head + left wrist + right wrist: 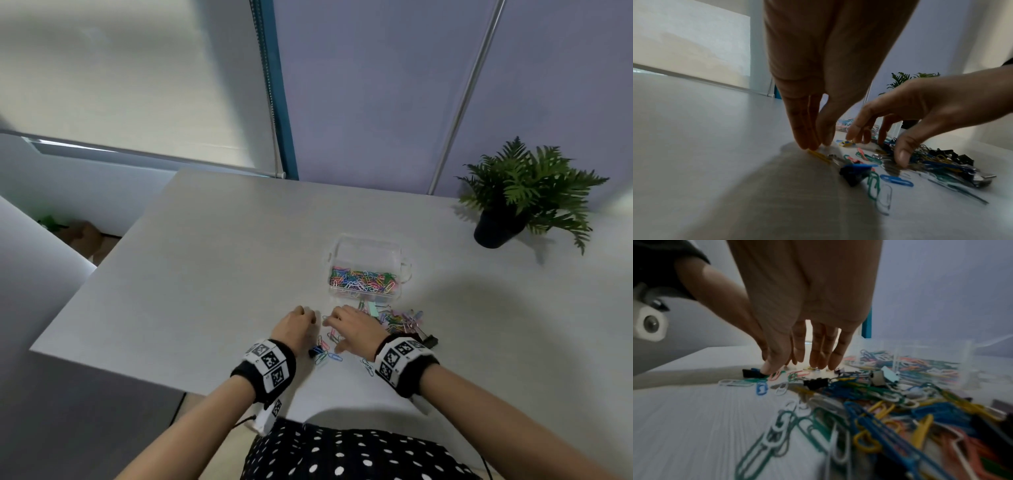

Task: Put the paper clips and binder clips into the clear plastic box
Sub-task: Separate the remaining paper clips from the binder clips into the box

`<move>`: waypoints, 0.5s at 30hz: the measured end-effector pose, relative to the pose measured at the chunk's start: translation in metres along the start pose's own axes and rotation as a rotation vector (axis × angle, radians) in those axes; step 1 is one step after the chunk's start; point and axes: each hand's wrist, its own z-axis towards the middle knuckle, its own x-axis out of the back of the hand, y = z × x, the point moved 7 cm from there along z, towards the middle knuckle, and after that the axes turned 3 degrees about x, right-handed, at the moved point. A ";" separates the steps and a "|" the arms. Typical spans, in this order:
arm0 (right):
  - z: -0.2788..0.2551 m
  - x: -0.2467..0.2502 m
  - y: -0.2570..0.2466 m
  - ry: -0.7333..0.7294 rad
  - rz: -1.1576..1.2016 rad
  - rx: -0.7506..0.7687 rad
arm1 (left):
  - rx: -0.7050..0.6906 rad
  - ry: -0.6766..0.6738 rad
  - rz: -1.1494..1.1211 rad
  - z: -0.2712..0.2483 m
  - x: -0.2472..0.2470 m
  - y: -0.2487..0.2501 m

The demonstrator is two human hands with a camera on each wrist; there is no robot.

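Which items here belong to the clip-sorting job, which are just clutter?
Job: clear plastic box; loose paper clips; binder clip; left hand; right hand.
Not job: potted plant; table; roller blind.

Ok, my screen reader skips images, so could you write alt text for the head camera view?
Both hands, left hand and right hand, reach down among loose coloured paper clips on a white table. Behind them stands an open clear plastic box partly filled with clips; a potted fern sits far right.
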 end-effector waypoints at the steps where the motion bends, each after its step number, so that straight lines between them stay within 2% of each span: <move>1: 0.002 -0.003 -0.002 -0.010 -0.036 -0.008 | -0.019 -0.007 0.032 0.002 0.000 0.003; 4: 0.005 -0.011 -0.005 -0.005 -0.081 -0.040 | -0.048 -0.005 0.140 0.003 -0.001 0.006; 7: 0.005 -0.015 -0.005 0.010 -0.017 -0.066 | -0.054 0.000 0.190 0.001 -0.002 0.001; 15: 0.002 -0.021 0.012 0.046 0.066 -0.115 | -0.053 -0.021 0.096 -0.006 -0.006 -0.022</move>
